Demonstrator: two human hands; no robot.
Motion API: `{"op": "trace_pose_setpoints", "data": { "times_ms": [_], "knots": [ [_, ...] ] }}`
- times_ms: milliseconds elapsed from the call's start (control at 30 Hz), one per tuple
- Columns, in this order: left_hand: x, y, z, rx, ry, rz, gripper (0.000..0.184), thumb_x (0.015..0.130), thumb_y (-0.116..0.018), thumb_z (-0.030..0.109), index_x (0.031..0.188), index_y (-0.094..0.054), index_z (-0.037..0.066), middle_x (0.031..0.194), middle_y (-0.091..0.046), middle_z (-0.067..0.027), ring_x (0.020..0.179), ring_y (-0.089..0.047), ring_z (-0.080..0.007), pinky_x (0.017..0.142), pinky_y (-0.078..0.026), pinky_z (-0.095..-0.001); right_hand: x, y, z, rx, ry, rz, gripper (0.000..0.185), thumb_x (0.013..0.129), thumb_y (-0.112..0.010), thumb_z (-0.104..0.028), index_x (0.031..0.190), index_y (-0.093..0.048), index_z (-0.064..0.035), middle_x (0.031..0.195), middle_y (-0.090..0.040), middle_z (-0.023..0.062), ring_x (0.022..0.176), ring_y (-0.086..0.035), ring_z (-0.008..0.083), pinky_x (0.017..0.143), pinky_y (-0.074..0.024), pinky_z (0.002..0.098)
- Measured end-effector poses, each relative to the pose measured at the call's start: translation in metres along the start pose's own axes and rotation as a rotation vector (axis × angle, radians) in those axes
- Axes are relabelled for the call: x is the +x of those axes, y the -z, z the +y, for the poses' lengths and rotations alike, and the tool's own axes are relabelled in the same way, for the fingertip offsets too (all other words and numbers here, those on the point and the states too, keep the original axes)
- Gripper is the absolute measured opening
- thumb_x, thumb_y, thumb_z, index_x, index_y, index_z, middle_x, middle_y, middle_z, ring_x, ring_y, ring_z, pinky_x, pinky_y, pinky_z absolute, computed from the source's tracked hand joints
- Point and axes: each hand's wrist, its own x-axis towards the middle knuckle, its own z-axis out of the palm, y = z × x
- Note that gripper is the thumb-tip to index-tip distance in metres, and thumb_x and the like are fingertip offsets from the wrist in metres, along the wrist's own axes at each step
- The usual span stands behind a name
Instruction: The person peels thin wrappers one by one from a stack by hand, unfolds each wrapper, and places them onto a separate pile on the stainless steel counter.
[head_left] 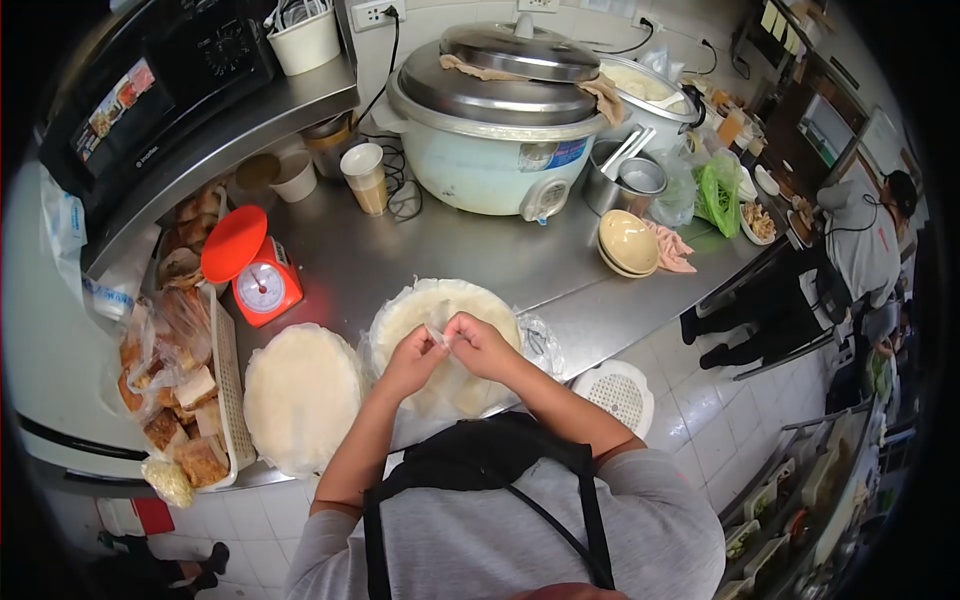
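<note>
Two bare hands, centre of the frame: left hand (412, 363) and right hand (482, 347), fingertips nearly meeting, each grip closed and pinching a thin pale piece (438, 336); the piece is sitting directly between the fingertips, its full outline too small to tell. Round pale disc (425, 300), centre, is lying on the table (335, 245) beneath both hands, with clear plastic (543, 345) showing beside its right edge. Second pale disc (303, 398), left of centre, is lying just beside the first, near the left forearm. Red scale (262, 287), left, is standing above the second disc. Basket (229, 375), lower left, is holding browned chunks (203, 460). Large cooker (490, 160), upper centre, is standing with its lid on; paper cup (366, 182) is standing to its left. Cream bowls (628, 242), right of centre, are resting nested beside a pink cloth (673, 250). Co-worker (862, 240), far right, is standing well apart.
</note>
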Motion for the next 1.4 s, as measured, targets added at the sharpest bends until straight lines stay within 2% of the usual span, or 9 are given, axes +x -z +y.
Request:
{"op": "trace_pose_setpoints", "data": {
  "times_ms": [200, 333, 500, 733, 833, 933, 1000, 1233, 1400],
  "knots": [
    [0.007, 0.0, -0.025, 0.015, 0.034, -0.064, 0.019, 0.082, -0.05, 0.007, 0.101, -0.048, 0.004, 0.094, -0.052, -0.0005, 0.088, -0.048, -0.0088, 0.079, -0.039, -0.0237, -0.003, 0.002, -0.005, 0.261, -0.064, -0.057, 0.01, 0.078, -0.053, -0.002, 0.084, -0.045, -0.0053, 0.075, -0.047, -0.0035, 0.072, -0.046, 0.0037, 0.063, -0.039, 0.0183],
    [0.009, -0.004, -0.03, 0.058, -0.091, -0.046, 0.018, 0.08, -0.047, 0.0, 0.097, -0.046, 0.003, 0.087, -0.051, -0.0001, 0.08, -0.049, -0.0081, 0.072, -0.04, -0.022, -0.006, 0.0, -0.002, -0.009, 0.003, 0.044, 0.018, 0.074, -0.058, -0.002, 0.086, -0.044, -0.0053, 0.076, -0.047, -0.0032, 0.076, -0.048, 0.005, 0.065, -0.0395, 0.0183],
    [0.007, -0.026, -0.002, -0.219, -0.04, 0.085, 0.018, 0.079, -0.047, -0.002, 0.096, -0.046, 0.004, 0.085, -0.051, 0.0, 0.079, -0.049, -0.0079, 0.072, -0.04, -0.0206, -0.008, 0.005, -0.005, 0.053, -0.113, -0.087, 0.014, 0.076, -0.057, -0.004, 0.084, -0.045, -0.0057, 0.077, -0.047, -0.0024, 0.074, -0.047, 0.005, 0.064, -0.039, 0.0184],
    [0.005, -0.01, -0.025, -0.131, -0.022, -0.031, 0.009, 0.079, -0.048, 0.0, 0.085, -0.046, 0.007, 0.088, -0.05, -0.0007, 0.081, -0.046, -0.0068, 0.074, -0.038, -0.0218, -0.007, 0.007, -0.008, 0.265, -0.101, -0.13, 0.012, 0.076, -0.056, -0.003, 0.081, -0.046, -0.0064, 0.079, -0.049, -0.0027, 0.071, -0.046, 0.0042, 0.063, -0.0395, 0.0192],
    [0.006, -0.002, -0.024, -0.079, -0.058, -0.027, 0.008, 0.08, -0.047, 0.0, 0.083, -0.045, 0.007, 0.09, -0.05, -0.0014, 0.085, -0.045, -0.0074, 0.078, -0.036, -0.0226, -0.011, 0.004, -0.02, 0.199, -0.087, -0.026, 0.017, 0.074, -0.059, -0.01, 0.085, -0.048, -0.0035, 0.077, -0.054, 0.0022, 0.074, -0.05, 0.0068, 0.064, -0.0419, 0.0218],
    [0.007, 0.0, -0.016, -0.027, -0.174, 0.048, 0.004, 0.083, -0.046, 0.003, 0.084, -0.044, 0.006, 0.092, -0.049, -0.0026, 0.087, -0.044, -0.0084, 0.079, -0.036, -0.0232, -0.013, 0.013, -0.025, -0.283, -0.157, 0.042, 0.021, 0.075, -0.06, -0.014, 0.088, -0.05, -0.0016, 0.078, -0.056, 0.0053, 0.075, -0.053, 0.0096, 0.066, -0.043, 0.0238],
    [0.009, 0.0, -0.013, -0.047, -0.156, 0.035, 0.003, 0.084, -0.045, 0.005, 0.087, -0.044, 0.005, 0.094, -0.048, -0.0033, 0.088, -0.043, -0.0091, 0.08, -0.035, -0.0241, -0.013, 0.018, -0.025, -0.253, -0.185, 0.01, 0.02, 0.075, -0.059, -0.015, 0.088, -0.052, -0.0017, 0.077, -0.057, 0.0063, 0.073, -0.054, 0.0121, 0.065, -0.0431, 0.0252],
    [0.01, -0.022, -0.002, -0.037, -0.1, 0.062, 0.01, 0.083, -0.05, 0.01, 0.09, -0.046, 0.004, 0.082, -0.048, 0.0013, 0.075, -0.044, -0.0055, 0.068, -0.038, -0.0205, -0.013, 0.017, -0.026, -0.129, -0.078, 0.137, 0.011, 0.08, -0.053, -0.013, 0.084, -0.052, -0.0023, 0.074, -0.056, 0.009, 0.066, -0.053, 0.0175, 0.064, -0.0429, 0.0287],
    [0.013, -0.017, -0.018, -0.001, 0.007, -0.034, 0.011, 0.081, -0.055, 0.01, 0.089, -0.048, 0.006, 0.072, -0.046, 0.0054, 0.064, -0.042, -0.0033, 0.059, -0.037, -0.0189, -0.014, 0.014, -0.014, -0.192, -0.064, 0.217, 0.007, 0.084, -0.05, -0.01, 0.082, -0.05, -0.0032, 0.072, -0.054, 0.002, 0.065, -0.047, 0.0093, 0.06, -0.0409, 0.0242]
  ]
}}
